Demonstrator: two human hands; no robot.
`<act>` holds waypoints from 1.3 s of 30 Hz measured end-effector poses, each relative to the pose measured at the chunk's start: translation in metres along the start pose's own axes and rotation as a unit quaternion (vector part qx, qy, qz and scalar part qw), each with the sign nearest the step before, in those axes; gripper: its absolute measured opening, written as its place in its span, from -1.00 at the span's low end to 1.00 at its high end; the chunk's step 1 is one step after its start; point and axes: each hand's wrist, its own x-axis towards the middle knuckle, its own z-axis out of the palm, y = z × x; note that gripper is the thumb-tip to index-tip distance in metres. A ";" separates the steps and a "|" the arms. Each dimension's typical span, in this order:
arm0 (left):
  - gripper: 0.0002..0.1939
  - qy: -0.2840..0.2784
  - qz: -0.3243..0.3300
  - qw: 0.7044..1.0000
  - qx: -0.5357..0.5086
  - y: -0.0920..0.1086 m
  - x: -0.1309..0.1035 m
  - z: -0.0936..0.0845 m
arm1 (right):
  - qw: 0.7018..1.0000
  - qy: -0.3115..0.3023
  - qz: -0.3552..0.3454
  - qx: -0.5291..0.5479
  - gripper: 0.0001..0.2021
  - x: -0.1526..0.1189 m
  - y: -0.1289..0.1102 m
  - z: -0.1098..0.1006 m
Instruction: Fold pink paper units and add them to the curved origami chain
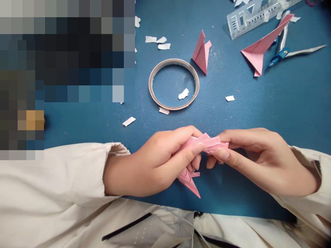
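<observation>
Both my hands hold a pink folded-paper piece (207,142) made of overlapping pleats, close to the table's near edge. My left hand (165,158) is closed around its left part, thumb on top. A pointed pink end (190,184) sticks out below that hand. At the right end of the paper, my right hand (248,158) pinches it between thumb and fingers. My palms and fingers hide part of the paper. Farther off stand two more pink folded-paper pieces, a small one (201,55) and a longer one (263,46).
A roll of tape (150,84) lies flat beyond my hands, with a white paper scrap (183,93) inside its ring. Scissors (281,55) with blue parts and a clear ruler (248,19) lie at the far right. More white scraps (128,121) are scattered on the blue table (103,125). The upper left is pixelated.
</observation>
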 end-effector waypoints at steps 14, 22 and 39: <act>-0.90 0.019 0.042 0.999 0.026 -0.004 -0.001 0.001 | 0.996 0.052 -0.029 -0.064 -0.71 0.000 0.002 0.007; -0.84 0.027 0.017 0.999 0.004 -0.002 -0.003 0.002 | 0.984 0.008 -0.161 -0.080 -0.78 0.001 0.014 0.001; -0.79 0.095 0.568 0.638 0.511 -0.007 0.003 -0.025 | 0.909 0.215 -0.278 -0.222 -0.79 -0.005 0.024 -0.003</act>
